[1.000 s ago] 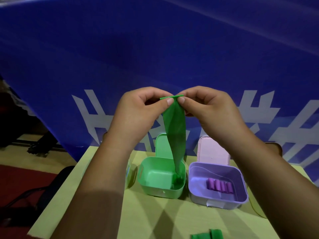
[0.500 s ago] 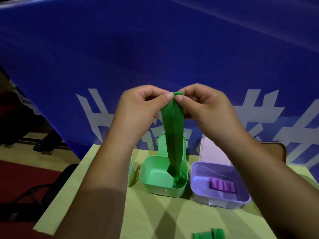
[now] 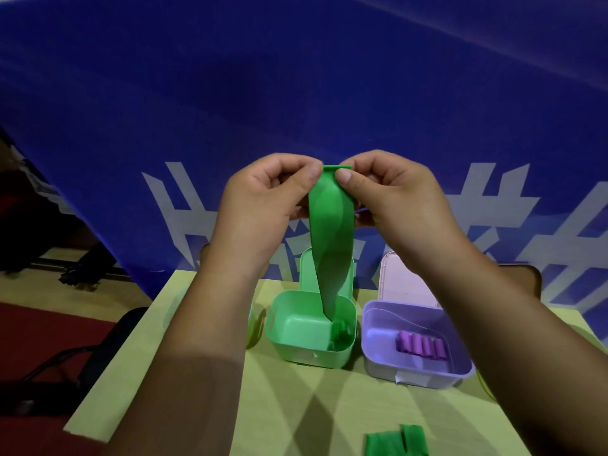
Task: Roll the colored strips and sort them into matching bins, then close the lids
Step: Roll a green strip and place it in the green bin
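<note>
The left hand (image 3: 263,199) and the right hand (image 3: 391,195) are raised close together, each pinching a top corner of a long flat green strip (image 3: 330,232) between thumb and curled fingers. The strip's top edge is turned over a little. The rest hangs down with a slight twist, its lower tip over the opening of a light-green plastic bin (image 3: 296,330) at six o'clock from the hands.

That bin's green lid (image 3: 307,271) stands open at its twelve o'clock side. Just beside it, at three o'clock, is a lavender plastic bin (image 3: 378,330) with its pale pink lid (image 3: 404,281) raised and a row of purple rolled strips (image 3: 421,348) inside.

More flat green strips (image 3: 394,444) lie at five o'clock on the yellow-green tabletop (image 3: 296,406). A blue banner with white marks (image 3: 296,77) hangs behind.
</note>
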`<state>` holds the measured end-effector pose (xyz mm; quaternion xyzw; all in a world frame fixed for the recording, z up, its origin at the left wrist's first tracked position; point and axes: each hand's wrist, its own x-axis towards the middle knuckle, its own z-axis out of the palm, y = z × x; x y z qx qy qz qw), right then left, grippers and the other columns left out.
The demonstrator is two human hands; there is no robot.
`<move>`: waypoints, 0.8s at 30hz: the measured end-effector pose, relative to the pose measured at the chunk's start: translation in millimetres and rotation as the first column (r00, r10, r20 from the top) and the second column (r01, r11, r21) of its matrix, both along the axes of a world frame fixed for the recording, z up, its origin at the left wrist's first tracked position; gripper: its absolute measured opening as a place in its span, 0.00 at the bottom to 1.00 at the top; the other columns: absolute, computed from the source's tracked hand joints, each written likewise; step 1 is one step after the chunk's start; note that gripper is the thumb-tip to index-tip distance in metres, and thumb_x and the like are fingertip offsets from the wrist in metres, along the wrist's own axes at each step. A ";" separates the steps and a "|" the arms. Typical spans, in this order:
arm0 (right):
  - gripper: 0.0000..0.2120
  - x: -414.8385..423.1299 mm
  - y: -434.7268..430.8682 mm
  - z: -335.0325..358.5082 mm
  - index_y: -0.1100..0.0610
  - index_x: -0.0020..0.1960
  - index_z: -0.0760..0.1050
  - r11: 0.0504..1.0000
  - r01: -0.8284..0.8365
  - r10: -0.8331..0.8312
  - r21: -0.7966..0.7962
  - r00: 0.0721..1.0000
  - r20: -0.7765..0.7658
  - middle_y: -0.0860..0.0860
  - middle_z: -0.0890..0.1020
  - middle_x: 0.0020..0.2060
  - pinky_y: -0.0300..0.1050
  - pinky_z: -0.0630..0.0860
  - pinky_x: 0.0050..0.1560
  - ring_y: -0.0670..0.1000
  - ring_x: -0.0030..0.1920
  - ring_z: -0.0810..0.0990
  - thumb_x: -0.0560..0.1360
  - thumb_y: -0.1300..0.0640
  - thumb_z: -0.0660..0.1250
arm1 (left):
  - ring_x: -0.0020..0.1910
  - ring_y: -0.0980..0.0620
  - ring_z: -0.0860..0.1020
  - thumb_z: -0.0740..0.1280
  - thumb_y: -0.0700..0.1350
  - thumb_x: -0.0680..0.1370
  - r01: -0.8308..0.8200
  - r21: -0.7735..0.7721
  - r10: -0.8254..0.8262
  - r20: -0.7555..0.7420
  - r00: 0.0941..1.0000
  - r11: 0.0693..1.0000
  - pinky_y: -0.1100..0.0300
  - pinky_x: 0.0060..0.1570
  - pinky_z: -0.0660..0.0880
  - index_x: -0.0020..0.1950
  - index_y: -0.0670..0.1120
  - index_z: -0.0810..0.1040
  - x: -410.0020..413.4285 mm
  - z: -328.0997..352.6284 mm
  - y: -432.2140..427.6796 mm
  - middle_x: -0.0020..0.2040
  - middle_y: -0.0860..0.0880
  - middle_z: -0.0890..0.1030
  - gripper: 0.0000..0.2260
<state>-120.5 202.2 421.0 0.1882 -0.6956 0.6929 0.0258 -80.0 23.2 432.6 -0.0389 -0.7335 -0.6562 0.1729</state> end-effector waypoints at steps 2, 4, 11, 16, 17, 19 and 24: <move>0.04 0.2 -1.0 -0.3 0.59 0.54 0.83 1.000 0.007 -0.007 -0.002 1.000 0.002 0.55 0.87 0.40 0.60 0.87 0.47 0.54 0.42 0.88 0.83 0.59 0.71 | 0.50 0.46 0.89 0.72 0.47 0.84 -0.001 -0.002 0.001 0.003 1.000 1.000 0.54 0.48 0.85 0.58 0.46 0.87 -0.4 -0.8 0.6 0.50 0.46 0.89 0.07; 0.04 1.4 -1.7 -1.1 0.59 0.54 0.83 1.000 0.014 -0.014 0.008 1.000 0.000 0.53 0.87 0.38 0.60 0.87 0.47 0.53 0.41 0.88 0.83 0.59 0.71 | 0.48 0.48 0.89 0.72 0.47 0.83 -0.016 -0.038 0.016 -0.005 1.000 0.999 0.57 0.46 0.84 0.57 0.47 0.87 0.0 -1.2 0.3 0.49 0.48 0.89 0.06; 0.04 2.9 -5.5 -6.7 0.58 0.54 0.83 0.999 0.037 -0.038 0.035 0.999 0.006 0.54 0.87 0.38 0.64 0.86 0.49 0.56 0.43 0.89 0.83 0.57 0.71 | 0.45 0.52 0.88 0.73 0.46 0.83 -0.058 -0.111 0.058 -0.005 0.998 0.992 0.62 0.43 0.84 0.56 0.46 0.87 1.1 -3.2 -2.2 0.46 0.50 0.89 0.05; 0.03 2.2 -6.4 -10.6 0.56 0.53 0.83 0.997 0.038 -0.037 0.065 0.999 -0.014 0.54 0.88 0.40 0.61 0.87 0.49 0.56 0.45 0.89 0.83 0.56 0.72 | 0.46 0.50 0.89 0.73 0.46 0.83 -0.051 -0.082 0.054 0.034 0.998 0.995 0.57 0.45 0.86 0.56 0.46 0.88 1.2 -3.9 -4.4 0.46 0.48 0.89 0.06; 0.03 2.0 -6.2 -11.0 0.55 0.53 0.83 0.996 0.040 -0.038 0.077 0.999 -0.023 0.53 0.88 0.41 0.61 0.87 0.49 0.55 0.45 0.89 0.83 0.56 0.72 | 0.46 0.49 0.89 0.73 0.47 0.83 -0.045 -0.079 0.049 0.042 0.998 0.996 0.55 0.47 0.86 0.56 0.46 0.88 0.9 -4.4 -4.7 0.47 0.48 0.89 0.06; 0.03 1.3 -5.8 -11.5 0.54 0.53 0.83 0.995 0.044 -0.041 0.094 0.999 -0.036 0.52 0.88 0.41 0.60 0.87 0.49 0.54 0.45 0.89 0.83 0.55 0.72 | 0.48 0.48 0.89 0.74 0.46 0.82 -0.028 -0.066 0.031 0.056 0.998 0.997 0.51 0.49 0.87 0.57 0.46 0.88 0.4 -4.3 -5.5 0.47 0.47 0.89 0.07; 0.03 -1.2 -6.2 -11.5 0.55 0.53 0.83 0.996 0.030 -0.028 0.087 0.999 -0.027 0.53 0.88 0.40 0.59 0.87 0.49 0.54 0.44 0.89 0.83 0.56 0.72 | 0.48 0.49 0.89 0.75 0.44 0.81 -0.026 -0.064 0.029 0.050 0.998 0.998 0.56 0.47 0.86 0.55 0.47 0.88 -1.5 -3.9 -7.1 0.48 0.47 0.89 0.04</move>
